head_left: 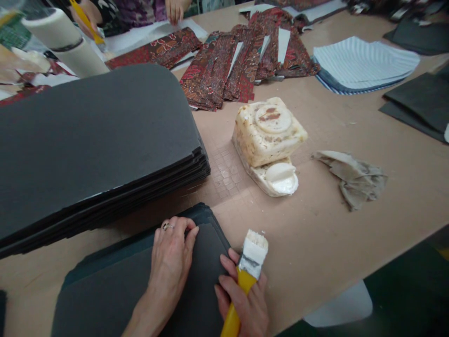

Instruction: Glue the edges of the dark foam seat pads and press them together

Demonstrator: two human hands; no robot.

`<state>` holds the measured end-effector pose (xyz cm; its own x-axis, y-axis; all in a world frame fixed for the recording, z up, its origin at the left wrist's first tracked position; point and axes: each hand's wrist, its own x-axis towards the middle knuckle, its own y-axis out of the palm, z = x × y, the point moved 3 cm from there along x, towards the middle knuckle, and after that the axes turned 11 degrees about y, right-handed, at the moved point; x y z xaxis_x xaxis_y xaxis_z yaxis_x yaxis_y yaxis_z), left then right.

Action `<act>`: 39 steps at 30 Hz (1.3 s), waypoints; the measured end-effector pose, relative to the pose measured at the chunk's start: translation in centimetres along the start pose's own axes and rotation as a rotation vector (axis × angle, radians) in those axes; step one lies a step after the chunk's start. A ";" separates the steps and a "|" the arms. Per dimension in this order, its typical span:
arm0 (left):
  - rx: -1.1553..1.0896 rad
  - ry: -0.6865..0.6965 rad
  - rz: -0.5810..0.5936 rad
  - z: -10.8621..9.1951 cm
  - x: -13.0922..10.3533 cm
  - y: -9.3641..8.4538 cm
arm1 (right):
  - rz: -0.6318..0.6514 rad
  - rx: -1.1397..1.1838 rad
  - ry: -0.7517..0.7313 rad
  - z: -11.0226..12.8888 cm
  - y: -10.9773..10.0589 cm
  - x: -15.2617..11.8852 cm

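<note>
Several dark sheets point(115, 290) lie stacked at the bottom, their far and right edges slightly offset. My left hand point(171, 262) is on top of them, its fingers bent and pinched together at the upper edge near the corner; a ring shows on one finger. At the sheets' right edge, my right hand point(243, 297) holds a yellow-handled brush point(249, 267) between its fingers, with the white-coated bristles pointing away from me. Its fingertips touch the sheet edge. Beyond the brush stands a crusted whitish container point(268, 133) with white paste point(282, 178) at its near opening.
A tall stack of dark boards point(91, 135) fills the left. Patterned red-brown pieces point(213, 65) and striped blue-white sheets point(363, 63) lie farther back. A crumpled cloth point(358, 178) is at the right. Across the table, another person's hand point(175, 9) shows near a white roll point(65, 42).
</note>
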<state>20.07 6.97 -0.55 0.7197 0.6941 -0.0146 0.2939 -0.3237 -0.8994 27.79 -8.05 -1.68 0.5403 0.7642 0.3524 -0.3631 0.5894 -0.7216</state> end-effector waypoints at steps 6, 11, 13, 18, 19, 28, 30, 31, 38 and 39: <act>0.149 0.097 -0.181 -1.3 -0.5 -0.8 | -0.058 -0.065 0.013 0.4 -0.9 -0.1; 0.092 0.183 -0.243 -3.3 -5.3 -2.3 | 0.018 0.017 -0.113 1.6 -1.5 0.7; 0.081 0.162 -0.181 -3.2 -7.6 -2.4 | 0.124 0.077 -0.145 2.0 -0.4 1.2; 0.085 0.005 -0.021 -0.5 -11.0 -2.1 | 0.237 0.067 -0.277 1.6 3.7 1.4; 0.073 -0.012 -0.010 0.0 -11.2 -2.0 | 0.230 0.050 -0.320 1.2 4.2 1.2; 0.002 -0.059 -0.045 2.3 -14.0 -3.3 | 0.368 -0.182 -0.340 -4.4 4.6 -1.4; 0.030 -0.150 -0.146 4.2 -15.9 -4.5 | 0.352 -0.176 -0.283 -5.4 4.8 -1.5; 0.054 -0.219 -0.219 5.4 -16.9 -5.1 | 0.335 -0.157 -0.255 -5.7 4.8 -1.6; -0.025 -0.512 -0.555 11.5 -21.6 -7.0 | 0.289 -0.135 -0.286 -4.6 4.2 -1.2; -0.052 -0.515 -0.570 11.6 -21.7 -6.9 | 0.282 -0.137 -0.302 -4.3 4.0 -1.0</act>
<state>-4.94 1.63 0.93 0.0681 0.9705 0.2315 0.5694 0.1527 -0.8078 29.05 -7.57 -7.51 0.1807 0.9447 0.2736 -0.3501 0.3218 -0.8797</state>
